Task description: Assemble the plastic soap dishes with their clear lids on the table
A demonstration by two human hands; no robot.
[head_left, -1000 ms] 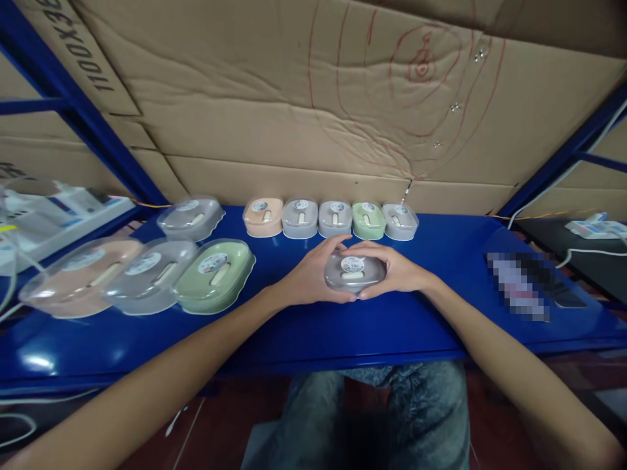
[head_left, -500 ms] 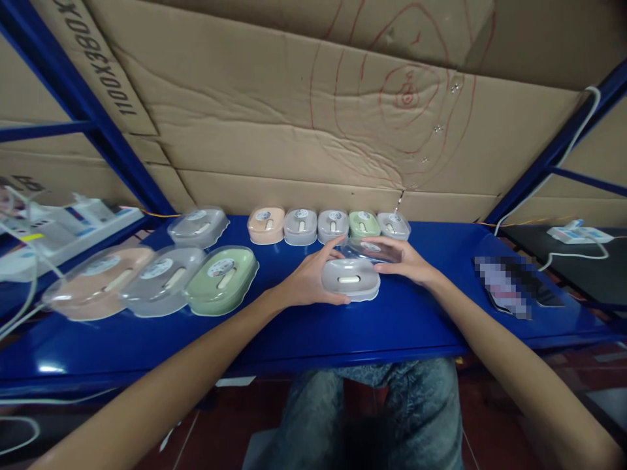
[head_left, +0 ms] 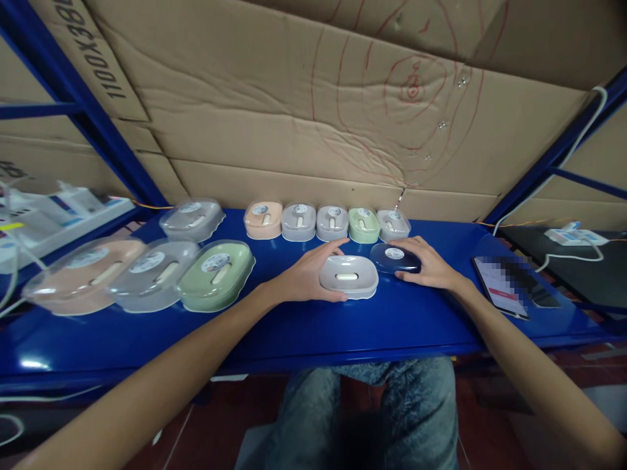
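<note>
Fingers of right hand (head_left: 431,267) around clear lid (head_left: 394,257), now lowered onto shelf (head_left: 294,326); left hand (head_left: 308,277) gripping grey box (head_left: 349,276).

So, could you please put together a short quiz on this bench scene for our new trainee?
1. True or false: the clear plastic lid lies on the blue metal bench, apart from the open grey oval plastic case.
2. Which hand touches the lid?
A. left hand
B. right hand
C. neither
3. Fill in: the row of small lidded cases along the cardboard wall holds ___ cases.

Key
1. True: the lid sits just right of the case.
2. B: the right hand rests on the lid, while the left hand steadies the open case.
3. Five: one peach, two grey, one green, one more grey.
</note>
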